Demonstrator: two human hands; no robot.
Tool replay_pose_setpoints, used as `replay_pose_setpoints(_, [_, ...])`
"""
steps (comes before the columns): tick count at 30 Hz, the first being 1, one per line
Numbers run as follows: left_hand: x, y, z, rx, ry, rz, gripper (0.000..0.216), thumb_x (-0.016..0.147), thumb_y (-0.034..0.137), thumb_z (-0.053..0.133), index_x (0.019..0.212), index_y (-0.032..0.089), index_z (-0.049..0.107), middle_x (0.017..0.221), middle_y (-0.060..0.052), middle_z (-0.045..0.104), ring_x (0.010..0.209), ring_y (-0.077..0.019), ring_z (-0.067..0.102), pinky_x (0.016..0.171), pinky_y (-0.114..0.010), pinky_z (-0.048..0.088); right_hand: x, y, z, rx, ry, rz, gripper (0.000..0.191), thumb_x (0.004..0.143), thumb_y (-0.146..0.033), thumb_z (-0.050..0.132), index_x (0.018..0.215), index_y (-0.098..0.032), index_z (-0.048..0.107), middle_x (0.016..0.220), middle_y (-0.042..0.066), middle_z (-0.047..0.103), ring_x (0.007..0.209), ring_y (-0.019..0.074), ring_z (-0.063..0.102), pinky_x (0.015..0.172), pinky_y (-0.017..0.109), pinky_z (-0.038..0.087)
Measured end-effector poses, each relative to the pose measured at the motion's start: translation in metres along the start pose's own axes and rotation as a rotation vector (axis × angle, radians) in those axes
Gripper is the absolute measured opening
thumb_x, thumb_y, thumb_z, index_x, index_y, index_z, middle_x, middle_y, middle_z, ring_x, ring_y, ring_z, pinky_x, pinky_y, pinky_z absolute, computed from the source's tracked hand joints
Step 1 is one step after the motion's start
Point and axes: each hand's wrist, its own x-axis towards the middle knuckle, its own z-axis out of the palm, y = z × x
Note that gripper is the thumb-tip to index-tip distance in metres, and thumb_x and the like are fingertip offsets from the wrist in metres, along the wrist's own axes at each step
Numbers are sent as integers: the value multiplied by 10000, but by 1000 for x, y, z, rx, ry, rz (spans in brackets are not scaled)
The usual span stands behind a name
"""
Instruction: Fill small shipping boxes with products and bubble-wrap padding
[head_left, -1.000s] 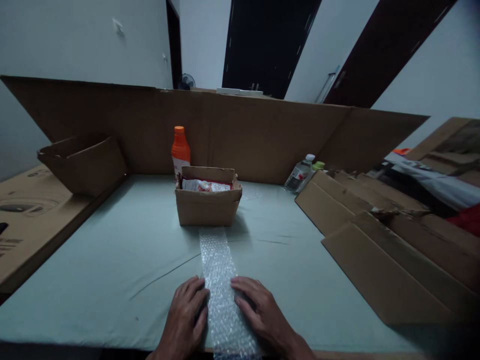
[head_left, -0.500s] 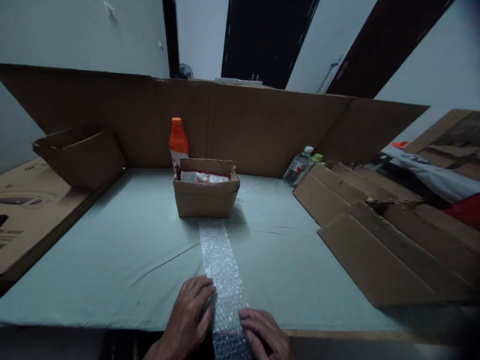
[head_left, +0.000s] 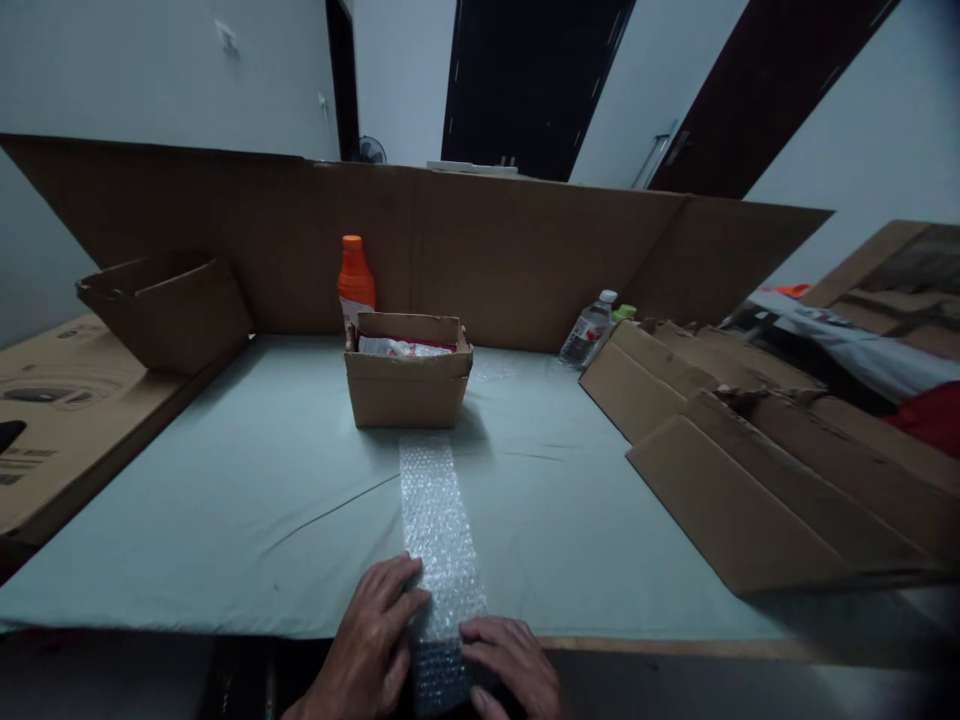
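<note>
A strip of bubble wrap [head_left: 441,515] is laid lengthwise on the cloth-covered counter [head_left: 247,575], its near end extending past the front edge. The strip's left edge is touched by the left hand [head_left: 379,620], whose fingers are loosely bent; whether the film is pinched there cannot be told. The right hand [head_left: 517,660] is placed lower, at the counter's front edge, with its fingers curved over the right side of the strip; a firm grasp cannot be confirmed, as the underside is hidden. The far end of the strip is seen at the base of a small open box [head_left: 409,395], in which a packet [head_left: 401,347] is contained. An orange bottle [head_left: 355,280] is positioned upright behind the box, to its left. A clear bottle [head_left: 587,332] is observed tilted near the cardboard panel [head_left: 495,255] at the back.
</note>
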Motion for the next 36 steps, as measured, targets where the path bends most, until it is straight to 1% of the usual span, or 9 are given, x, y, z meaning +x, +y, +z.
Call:
replay_pose_setpoints(5, [-9, 1, -13, 43, -112, 69, 770, 643, -36, 463, 1366, 226, 503, 1497, -136, 490, 1416, -297, 420, 1112, -542, 452, -17, 14, -7, -190, 61, 26, 659, 842, -30, 499, 1421, -343, 464, 1259, 36, 692, 1144, 243, 659, 941, 390, 556])
replay_pose_setpoints(9, [-7, 5, -17, 170, -215, 39, 734, 649, -40, 483, 1332, 224, 529, 1508, -125, 488, 1402, -304, 429, 1101, -553, 454, -30, 23, -14, -454, -5, 11, 750, 832, 15, 414, 1527, -264, 369, 1371, 65, 625, 1290, 255, 559, 992, 416, 495])
replay_pose_setpoints(14, [-6, 7, -4, 264, -142, 27, 559, 760, -16, 496, 1261, 215, 584, 1433, -116, 564, 1345, -301, 478, 1083, -543, 449, -26, 20, -4, -641, -78, -9, 789, 771, 61, 408, 1510, -216, 410, 1454, 105, 547, 1373, 274, 454, 1037, 455, 429])
replay_pose_setpoints(19, [-6, 4, 1, 296, -122, 40, 446, 818, 25, 522, 1219, 205, 597, 1397, -125, 591, 1322, -308, 498, 1050, -539, 466, -5, 19, 4, -547, -50, -54, 703, 742, 38, 449, 1407, -182, 512, 1411, 140, 560, 1313, 282, 490, 1017, 472, 444])
replay_pose_setpoints(23, [-5, 6, -8, 190, -162, 17, 466, 799, 86, 595, 1247, 210, 578, 1425, -140, 560, 1331, -320, 492, 1067, -552, 452, 8, 14, 1, -363, -9, -100, 473, 866, -69, 472, 1308, -204, 576, 1430, 131, 536, 1304, 276, 490, 985, 463, 470])
replay_pose_setpoints(26, [-1, 12, -15, 31, -125, -47, 461, 817, 203, 652, 1269, 219, 560, 1398, -146, 570, 1312, -327, 507, 1054, -555, 462, 20, 11, -2, -257, 5, 13, 238, 964, -218, 489, 1132, -240, 655, 1418, 95, 555, 1293, 270, 501, 982, 454, 481])
replay_pose_setpoints(31, [12, 16, -9, -145, 43, -239, 372, 921, 234, 555, 1292, 216, 535, 1198, -111, 671, 1109, -244, 634, 916, -423, 552, 45, 23, 7, -244, 35, 213, 181, 968, -254, 518, 876, -216, 668, 1302, 95, 645, 1247, 283, 549, 988, 474, 480])
replay_pose_setpoints(34, [19, 11, 0, -64, 117, -325, 338, 930, 192, 530, 1267, 198, 554, 976, -69, 703, 886, -218, 661, 794, -390, 555, 50, 33, 15, -285, 73, 194, 117, 946, -246, 550, 989, -209, 652, 1285, 110, 657, 1230, 300, 563, 972, 490, 482])
replay_pose_setpoints(36, [22, 7, 3, 21, 127, -328, 389, 907, 158, 543, 1296, 180, 537, 907, -54, 690, 820, -219, 638, 770, -397, 534, 48, 36, 17, -318, 114, 176, 289, 947, -255, 559, 1229, -195, 582, 1296, 128, 650, 1222, 297, 571, 970, 485, 481])
